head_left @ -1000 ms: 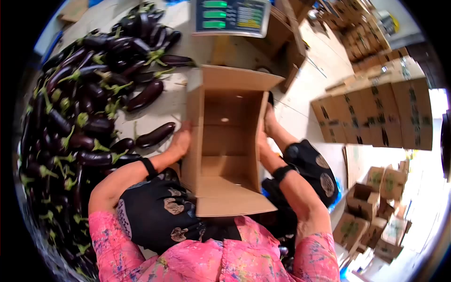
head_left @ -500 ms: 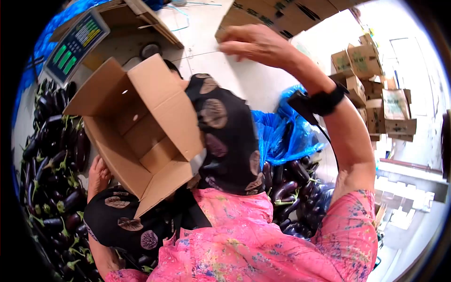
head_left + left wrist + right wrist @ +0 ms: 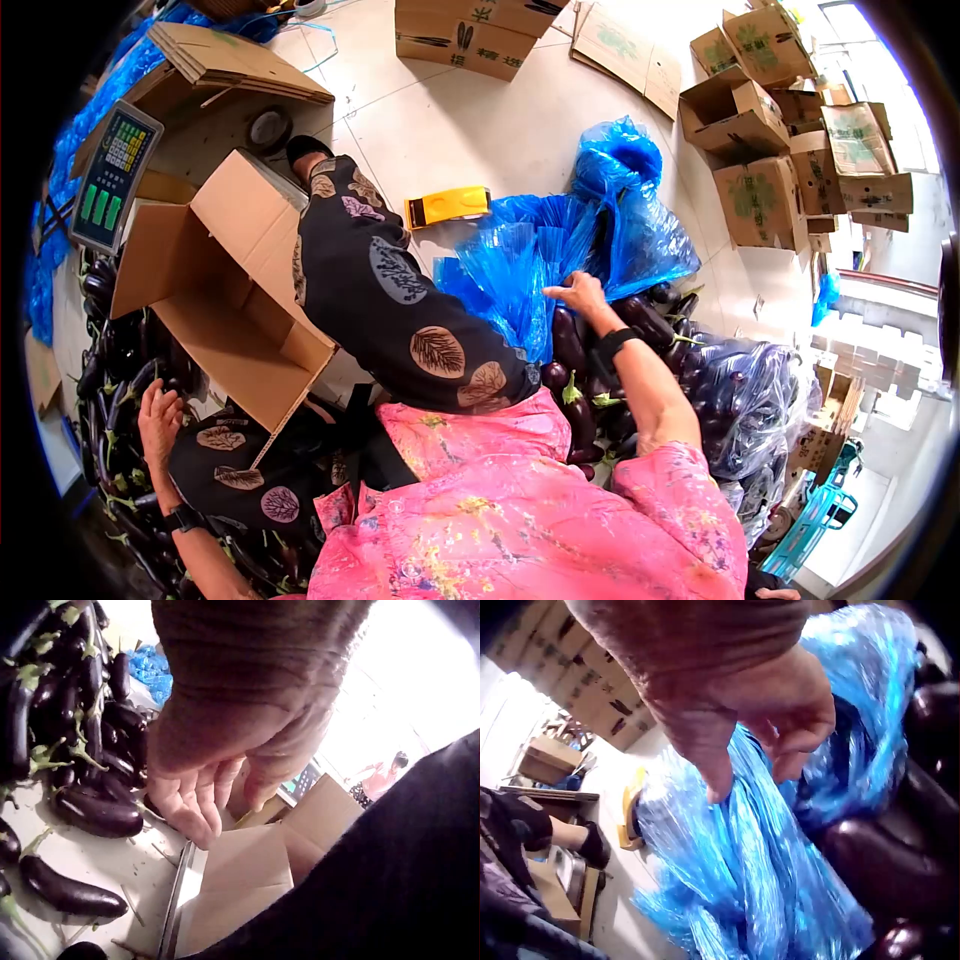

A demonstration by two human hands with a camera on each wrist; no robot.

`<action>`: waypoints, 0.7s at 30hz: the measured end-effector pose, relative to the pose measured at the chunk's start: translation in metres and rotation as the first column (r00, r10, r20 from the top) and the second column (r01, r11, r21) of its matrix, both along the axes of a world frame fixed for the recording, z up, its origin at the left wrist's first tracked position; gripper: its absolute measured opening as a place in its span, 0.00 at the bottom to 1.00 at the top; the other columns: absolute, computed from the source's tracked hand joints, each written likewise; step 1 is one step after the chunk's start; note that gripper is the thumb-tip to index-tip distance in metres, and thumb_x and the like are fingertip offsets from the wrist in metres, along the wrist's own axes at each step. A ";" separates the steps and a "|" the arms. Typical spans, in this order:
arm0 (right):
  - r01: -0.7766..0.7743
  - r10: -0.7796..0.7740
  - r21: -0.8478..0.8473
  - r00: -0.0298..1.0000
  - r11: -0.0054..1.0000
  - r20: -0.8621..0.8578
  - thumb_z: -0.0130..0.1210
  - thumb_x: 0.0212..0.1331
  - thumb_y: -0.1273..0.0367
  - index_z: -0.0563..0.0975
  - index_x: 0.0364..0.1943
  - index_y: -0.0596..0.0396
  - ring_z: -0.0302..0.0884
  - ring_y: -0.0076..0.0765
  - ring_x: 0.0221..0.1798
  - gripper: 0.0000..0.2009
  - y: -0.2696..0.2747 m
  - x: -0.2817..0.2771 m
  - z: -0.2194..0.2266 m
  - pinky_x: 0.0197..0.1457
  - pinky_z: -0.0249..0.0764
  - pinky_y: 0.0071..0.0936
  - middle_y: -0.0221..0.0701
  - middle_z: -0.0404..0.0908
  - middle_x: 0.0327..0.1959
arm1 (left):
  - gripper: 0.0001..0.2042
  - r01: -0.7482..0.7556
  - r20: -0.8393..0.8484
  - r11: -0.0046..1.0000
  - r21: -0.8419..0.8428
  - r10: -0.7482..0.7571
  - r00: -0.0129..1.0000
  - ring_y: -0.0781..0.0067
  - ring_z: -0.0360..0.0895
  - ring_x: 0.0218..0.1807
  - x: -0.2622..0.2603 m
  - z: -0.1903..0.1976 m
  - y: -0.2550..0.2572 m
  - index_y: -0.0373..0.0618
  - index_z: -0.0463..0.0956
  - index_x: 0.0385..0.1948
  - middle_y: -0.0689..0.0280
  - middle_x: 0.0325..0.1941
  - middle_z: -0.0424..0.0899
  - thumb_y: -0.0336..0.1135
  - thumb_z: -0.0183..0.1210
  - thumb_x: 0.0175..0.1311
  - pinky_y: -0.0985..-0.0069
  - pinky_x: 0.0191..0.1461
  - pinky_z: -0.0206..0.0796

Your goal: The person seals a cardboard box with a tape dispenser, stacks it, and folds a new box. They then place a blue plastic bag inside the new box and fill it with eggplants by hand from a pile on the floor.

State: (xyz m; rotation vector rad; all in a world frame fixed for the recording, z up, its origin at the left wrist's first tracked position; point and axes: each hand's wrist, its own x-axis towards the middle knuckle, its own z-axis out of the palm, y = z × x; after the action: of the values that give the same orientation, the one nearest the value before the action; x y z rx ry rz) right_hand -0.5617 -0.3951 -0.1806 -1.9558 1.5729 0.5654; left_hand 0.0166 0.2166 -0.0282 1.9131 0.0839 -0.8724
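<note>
An open cardboard box [image 3: 230,350] stands tilted between the person's legs, its flaps spread. To its left, the left hand [image 3: 160,425] hangs with loosely bent fingers and holds nothing. In the left wrist view, that hand [image 3: 202,780] overlaps the near end of a box flap [image 3: 240,870]. Purple eggplants [image 3: 97,810] lie beside it. At the other side, the right hand [image 3: 585,298] reaches over crumpled blue plastic bags [image 3: 520,270]. The right wrist view shows its thumb [image 3: 718,784] spread away from the bent fingers, with folds of blue plastic [image 3: 757,847] between them.
More eggplants [image 3: 650,320] lie right of the person, some under clear plastic [image 3: 750,400]. A yellow object [image 3: 448,206] sits beyond the knee. The scale display [image 3: 115,175] stands at left. Flattened cardboard [image 3: 235,65] and stacked boxes [image 3: 755,205] surround the floor.
The right hand has left the box, swung through the air to the right and come down over the blue plastic. The left hand has come off the box's side. The view has turned right.
</note>
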 end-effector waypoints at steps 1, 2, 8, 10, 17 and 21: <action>0.086 -0.089 0.075 0.996 0.993 0.034 0.72 0.45 0.46 0.82 0.40 0.59 0.81 0.59 0.53 0.30 0.010 -0.002 -0.013 0.56 0.77 0.47 0.54 0.83 0.47 | 0.22 0.042 0.024 0.999 -0.001 -0.042 0.999 0.78 0.80 0.41 0.000 0.010 -0.006 0.49 0.68 0.66 0.67 0.45 0.82 0.42 0.56 0.74 0.82 0.42 0.70; 0.053 -0.051 -0.061 0.998 0.997 0.026 0.71 0.48 0.50 0.80 0.42 0.59 0.81 0.61 0.52 0.27 0.021 -0.006 -0.023 0.55 0.77 0.48 0.53 0.82 0.48 | 0.22 0.045 0.063 0.998 0.036 -0.047 0.997 0.78 0.79 0.42 -0.001 0.019 -0.010 0.48 0.68 0.65 0.67 0.45 0.82 0.43 0.56 0.74 0.83 0.43 0.70; -0.064 0.219 -0.421 0.917 0.905 0.332 0.69 0.53 0.53 0.75 0.52 0.55 0.79 0.55 0.49 0.28 0.045 0.055 0.012 0.49 0.77 0.46 0.45 0.79 0.45 | 0.23 0.022 0.235 0.993 0.116 -0.049 0.971 0.81 0.77 0.45 -0.032 0.079 -0.077 0.46 0.70 0.65 0.69 0.46 0.80 0.46 0.56 0.74 0.82 0.48 0.69; -0.089 0.179 -0.322 0.949 0.942 0.260 0.69 0.50 0.49 0.75 0.55 0.56 0.79 0.55 0.52 0.33 0.045 0.074 -0.010 0.53 0.77 0.47 0.46 0.80 0.49 | 0.23 0.033 0.216 0.999 0.034 -0.039 0.975 0.81 0.77 0.45 -0.028 0.080 -0.081 0.46 0.70 0.65 0.70 0.46 0.80 0.46 0.56 0.74 0.83 0.48 0.68; 0.218 -0.246 0.121 0.754 0.968 0.610 0.64 0.60 0.61 0.85 0.39 0.54 0.81 0.28 0.36 0.12 -0.002 0.055 -0.008 0.41 0.77 0.30 0.28 0.86 0.34 | 0.22 0.183 0.454 0.983 0.007 -0.166 0.876 0.82 0.74 0.45 -0.079 0.157 -0.143 0.40 0.69 0.65 0.69 0.46 0.79 0.42 0.53 0.76 0.83 0.48 0.66; 0.137 -0.707 0.695 0.202 0.706 0.678 0.56 0.70 0.64 0.78 0.55 0.51 0.83 0.32 0.51 0.14 -0.018 0.058 0.139 0.52 0.78 0.29 0.31 0.85 0.50 | 0.21 0.365 0.471 0.909 -0.199 -0.238 0.849 0.79 0.77 0.45 -0.140 0.188 -0.216 0.36 0.68 0.64 0.67 0.47 0.80 0.36 0.51 0.74 0.81 0.49 0.67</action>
State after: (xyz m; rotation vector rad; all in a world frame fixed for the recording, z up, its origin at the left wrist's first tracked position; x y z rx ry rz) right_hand -0.5038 -0.4135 -0.0411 -0.8920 0.9266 -0.4055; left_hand -0.1233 0.0007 0.1596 1.8274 -0.6064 -0.5932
